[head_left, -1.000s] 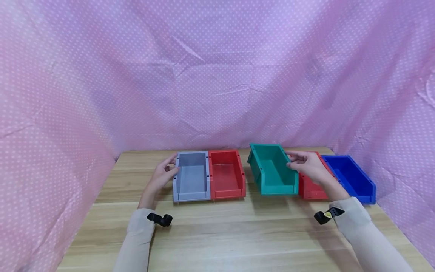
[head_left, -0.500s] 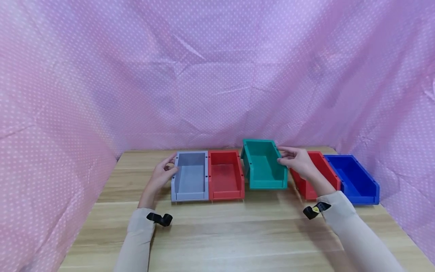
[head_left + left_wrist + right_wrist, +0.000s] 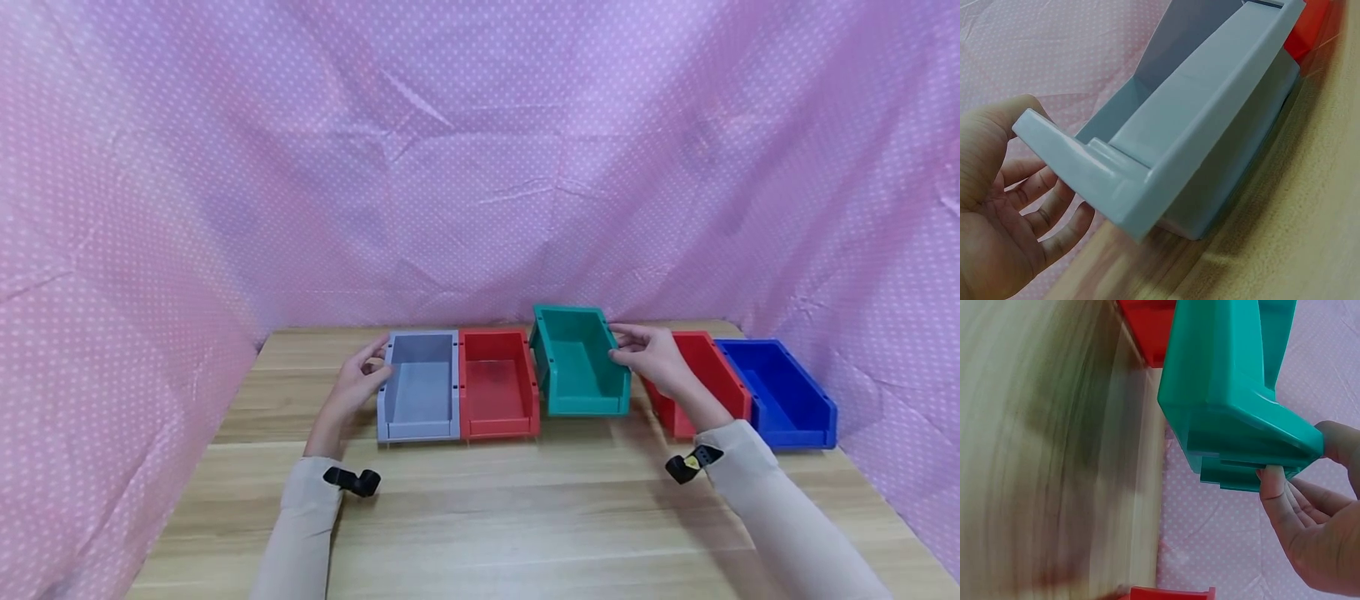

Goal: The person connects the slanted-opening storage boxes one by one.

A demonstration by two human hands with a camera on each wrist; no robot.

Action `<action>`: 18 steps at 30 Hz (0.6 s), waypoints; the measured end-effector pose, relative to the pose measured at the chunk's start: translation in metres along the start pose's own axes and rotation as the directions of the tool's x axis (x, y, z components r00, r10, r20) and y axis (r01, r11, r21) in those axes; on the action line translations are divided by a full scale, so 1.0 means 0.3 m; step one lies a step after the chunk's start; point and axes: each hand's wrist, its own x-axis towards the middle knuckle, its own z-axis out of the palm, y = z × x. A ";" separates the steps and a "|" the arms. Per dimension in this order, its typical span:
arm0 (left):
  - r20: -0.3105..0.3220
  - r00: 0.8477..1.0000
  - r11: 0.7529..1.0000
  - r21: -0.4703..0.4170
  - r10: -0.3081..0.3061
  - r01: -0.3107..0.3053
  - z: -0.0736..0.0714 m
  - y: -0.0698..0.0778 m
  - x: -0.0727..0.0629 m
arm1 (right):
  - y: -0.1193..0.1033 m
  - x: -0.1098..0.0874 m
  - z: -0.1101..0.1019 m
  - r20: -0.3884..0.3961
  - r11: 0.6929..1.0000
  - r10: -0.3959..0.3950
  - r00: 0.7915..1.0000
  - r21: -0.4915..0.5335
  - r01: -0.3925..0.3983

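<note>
Green bin (image 3: pixel 585 367) has moved left, held up between two red bins (image 3: pixel 497 392).

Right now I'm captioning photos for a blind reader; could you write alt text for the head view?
A person's right-hand grip holds a green bin raised above a wooden table, while the left-hand grip holds a gray bin's left side. A red bin adjoins the gray one; a second red bin and blue bin sit at right. Pink dotted cloth hangs behind.
</note>
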 end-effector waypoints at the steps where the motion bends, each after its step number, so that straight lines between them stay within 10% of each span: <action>1: 0.003 1.000 1.000 0.001 -0.004 0.004 -0.001 0.000 0.000 | 0.002 0.001 0.000 -0.001 1.000 0.008 1.000 -0.001 -0.008; 18: 0.034 0.999 1.000 -0.006 -0.029 0.029 -0.015 0.066 0.006 | -0.023 -0.003 0.021 -0.042 1.000 -0.030 0.999 0.008 0.030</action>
